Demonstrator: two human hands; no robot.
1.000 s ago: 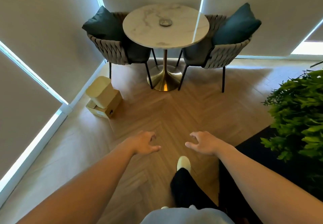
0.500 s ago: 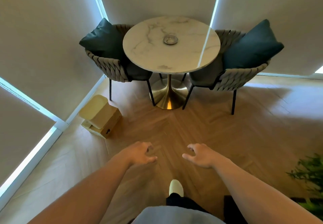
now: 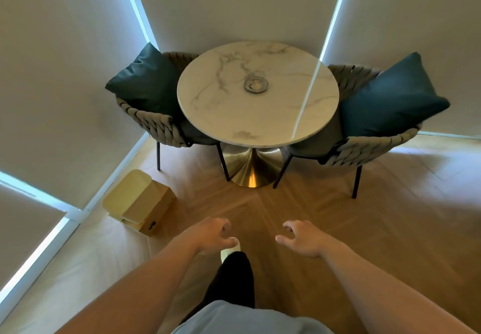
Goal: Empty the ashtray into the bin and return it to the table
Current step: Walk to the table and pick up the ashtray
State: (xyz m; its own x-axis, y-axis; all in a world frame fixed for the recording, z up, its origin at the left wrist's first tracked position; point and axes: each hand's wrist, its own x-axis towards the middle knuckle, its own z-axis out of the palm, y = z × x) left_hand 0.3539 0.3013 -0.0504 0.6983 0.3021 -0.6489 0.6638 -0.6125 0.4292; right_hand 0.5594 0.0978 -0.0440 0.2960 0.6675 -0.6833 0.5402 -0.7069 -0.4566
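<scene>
A small round metal ashtray [image 3: 256, 85] sits near the middle of a round white marble table [image 3: 234, 122] on a gold pedestal. A yellowish lidded bin [image 3: 139, 200] stands on the floor to the left, by the wall. My left hand [image 3: 212, 237] and my right hand [image 3: 303, 238] hang in front of me above the wooden floor, well short of the table. Both have loosely spread fingers and hold nothing.
Two woven chairs with dark teal cushions [image 3: 144, 83] [image 3: 390, 99] flank the table, one on each side. Light blinds close off the walls behind. My leg and a pale shoe [image 3: 230, 251] show below my hands on the herringbone floor.
I have walked closer to the table, which now looks larger and lower in view. The plant at the right has dropped out of sight. Both hands stay empty.
</scene>
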